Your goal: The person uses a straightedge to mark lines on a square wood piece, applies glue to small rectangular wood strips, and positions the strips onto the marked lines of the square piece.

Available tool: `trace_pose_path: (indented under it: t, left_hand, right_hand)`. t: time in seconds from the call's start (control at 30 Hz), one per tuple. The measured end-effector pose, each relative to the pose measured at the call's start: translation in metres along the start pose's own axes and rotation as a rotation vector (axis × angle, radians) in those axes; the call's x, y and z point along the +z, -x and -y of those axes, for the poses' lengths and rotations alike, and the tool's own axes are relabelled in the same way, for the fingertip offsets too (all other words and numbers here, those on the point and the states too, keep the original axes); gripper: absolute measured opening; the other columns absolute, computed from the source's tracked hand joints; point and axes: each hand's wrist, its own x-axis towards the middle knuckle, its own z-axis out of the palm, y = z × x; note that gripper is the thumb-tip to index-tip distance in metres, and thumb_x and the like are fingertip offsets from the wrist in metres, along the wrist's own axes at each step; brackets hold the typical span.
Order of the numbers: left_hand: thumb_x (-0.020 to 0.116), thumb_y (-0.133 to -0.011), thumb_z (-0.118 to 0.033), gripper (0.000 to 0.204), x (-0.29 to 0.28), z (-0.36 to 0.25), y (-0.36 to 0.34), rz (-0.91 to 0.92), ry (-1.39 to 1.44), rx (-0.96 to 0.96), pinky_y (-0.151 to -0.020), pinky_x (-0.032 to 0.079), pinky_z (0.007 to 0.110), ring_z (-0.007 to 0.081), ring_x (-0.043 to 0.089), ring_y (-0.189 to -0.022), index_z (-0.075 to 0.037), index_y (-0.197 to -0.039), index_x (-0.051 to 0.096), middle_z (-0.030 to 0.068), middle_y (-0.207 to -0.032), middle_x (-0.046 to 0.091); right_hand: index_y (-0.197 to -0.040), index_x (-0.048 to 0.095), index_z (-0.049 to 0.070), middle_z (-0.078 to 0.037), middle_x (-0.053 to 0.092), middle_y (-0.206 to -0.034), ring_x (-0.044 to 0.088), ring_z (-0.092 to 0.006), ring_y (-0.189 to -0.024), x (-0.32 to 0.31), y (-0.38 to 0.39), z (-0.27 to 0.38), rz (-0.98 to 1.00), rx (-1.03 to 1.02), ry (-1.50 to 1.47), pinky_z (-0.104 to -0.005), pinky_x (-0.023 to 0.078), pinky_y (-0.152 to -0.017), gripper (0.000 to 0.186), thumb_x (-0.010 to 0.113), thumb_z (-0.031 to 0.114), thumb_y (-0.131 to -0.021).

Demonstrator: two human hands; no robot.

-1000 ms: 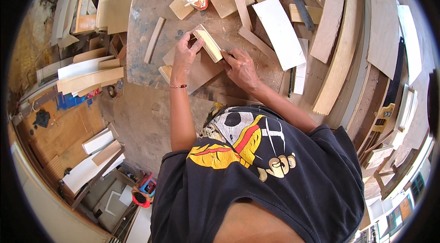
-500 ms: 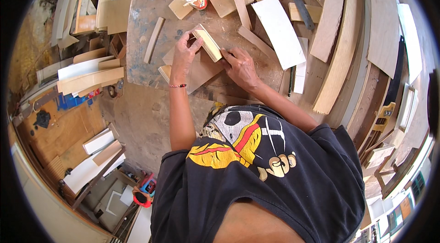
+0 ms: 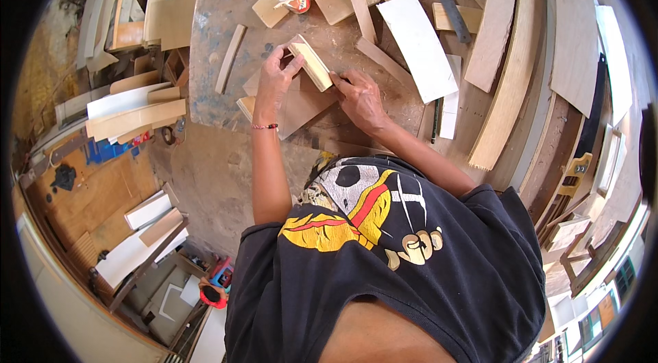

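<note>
Over the workbench, my left hand (image 3: 275,82) grips a short piece of pale wood (image 3: 312,65) with grooved long edges, thumb on the near side and fingers round its far end. The piece slants from upper left to lower right. My right hand (image 3: 359,99) is closed at its lower right end, fingertips against or just beside the wood. Whether a small thing is pinched there is hidden by the fingers. Beneath the hands lies a flat brown board (image 3: 301,113) on the bench. A narrow wood strip (image 3: 230,60) rests left of my left hand.
An open red and white can (image 3: 295,1) stands beyond my hands, on or beside a small wooden square (image 3: 269,12). To the right lie a white panel (image 3: 419,48), a dark flat bar (image 3: 445,3) and long planks (image 3: 510,68). Stacked boards (image 3: 133,113) sit left of the bench.
The wood piece has turned very slightly in my hands. Both hands stay in nearly the same place.
</note>
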Motion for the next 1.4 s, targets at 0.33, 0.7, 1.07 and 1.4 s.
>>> trace_pose_path:
  t: [0.33,0.7,1.07,1.4]
  left_hand:
    - [0.061,-0.085,-0.016,0.039,-0.001,0.001,-0.001,-0.005,-0.022,-0.003,-0.087,0.042,0.025,0.0119,0.054,-0.096,0.003,-0.118,0.051,0.0064,-0.105,0.058]
    - [0.058,-0.088,-0.018,0.038,0.003,0.001,0.002,0.007,-0.001,-0.025,-0.087,0.045,0.027,0.0119,0.054,-0.100,-0.002,-0.122,0.049,0.0049,-0.111,0.055]
    - [0.058,-0.088,-0.017,0.038,0.012,-0.007,0.009,-0.127,0.083,-0.176,-0.080,0.052,0.033,0.0144,0.057,-0.097,-0.001,-0.121,0.047,0.0059,-0.110,0.055]
    - [0.058,-0.088,-0.015,0.035,0.008,-0.005,0.007,-0.111,0.091,-0.211,-0.079,0.053,0.033,0.0155,0.059,-0.094,0.000,-0.118,0.050,0.0071,-0.110,0.057]
  right_hand:
    - [-0.101,0.063,0.003,-0.012,0.059,-0.087,0.058,-0.0293,-0.082,-0.001,0.000,0.002,-0.005,-0.010,0.021,-0.0380,0.047,-0.072,0.029,0.060,0.004,-0.072]
    - [-0.101,0.063,0.002,-0.020,0.059,-0.080,0.058,-0.0357,-0.072,-0.023,-0.021,0.002,0.199,0.147,-0.151,-0.0412,0.047,-0.065,0.028,0.057,0.003,-0.074]
    - [-0.096,0.063,0.005,-0.021,0.063,-0.077,0.063,-0.0363,-0.076,-0.019,-0.068,-0.010,0.452,0.244,-0.173,-0.0452,0.050,-0.068,0.029,0.050,0.005,-0.071]
    - [-0.095,0.062,0.003,-0.017,0.065,-0.078,0.064,-0.0329,-0.075,-0.016,-0.068,-0.006,0.482,0.154,-0.055,-0.0428,0.052,-0.065,0.025,0.050,0.008,-0.074]
